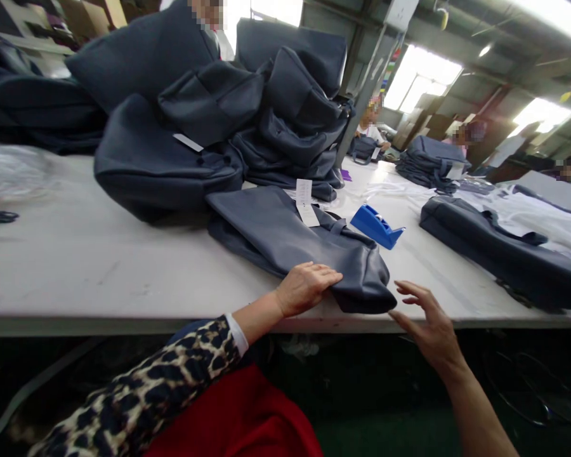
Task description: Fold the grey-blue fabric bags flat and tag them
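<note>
A flat dark grey bag (295,244) lies on the white table (76,260) near its front edge, with a white paper tag (306,202) on its far end. My left hand (307,287) rests flat on the bag's near corner, fingers stretched out. My right hand (426,320) hovers open just right of that corner, at the table's edge, fingers spread and holding nothing.
A tall heap of dark grey bags (228,114) fills the table behind. A blue tape dispenser (375,225) sits right of the flat bag. Another dark bag (499,251) lies at the right. Other people work at the far end with a further bag stack (431,162).
</note>
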`<act>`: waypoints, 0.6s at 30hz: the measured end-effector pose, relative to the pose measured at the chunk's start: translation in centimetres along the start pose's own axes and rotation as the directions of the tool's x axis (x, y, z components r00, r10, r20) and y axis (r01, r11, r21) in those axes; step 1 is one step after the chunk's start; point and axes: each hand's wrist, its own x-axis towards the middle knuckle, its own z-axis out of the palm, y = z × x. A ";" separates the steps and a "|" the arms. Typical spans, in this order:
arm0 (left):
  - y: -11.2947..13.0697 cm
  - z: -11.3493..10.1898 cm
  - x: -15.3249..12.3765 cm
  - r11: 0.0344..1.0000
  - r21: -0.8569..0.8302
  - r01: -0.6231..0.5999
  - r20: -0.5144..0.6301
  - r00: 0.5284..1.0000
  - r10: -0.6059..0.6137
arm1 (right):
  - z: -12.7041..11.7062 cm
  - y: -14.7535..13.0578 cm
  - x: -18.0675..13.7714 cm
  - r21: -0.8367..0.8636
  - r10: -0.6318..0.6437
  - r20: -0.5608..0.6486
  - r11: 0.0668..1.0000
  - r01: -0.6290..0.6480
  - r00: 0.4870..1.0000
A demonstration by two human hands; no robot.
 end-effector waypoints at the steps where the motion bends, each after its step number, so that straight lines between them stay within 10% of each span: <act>1: 0.0 -0.3 0.4 1.000 -0.003 -0.001 -0.007 1.000 0.001 | -0.4 -0.8 -0.2 -0.092 -0.114 0.082 0.988 0.122 0.990; 9: -0.4 -1.6 1.1 1.000 -0.018 -0.011 0.040 0.999 0.012 | 0.6 -1.4 1.3 -0.361 -0.393 0.157 0.831 0.423 0.906; 18: -0.3 -1.4 2.1 0.999 0.039 -0.021 0.045 0.999 0.019 | -0.9 -2.6 0.0 -0.450 -0.409 -0.009 0.817 0.361 0.913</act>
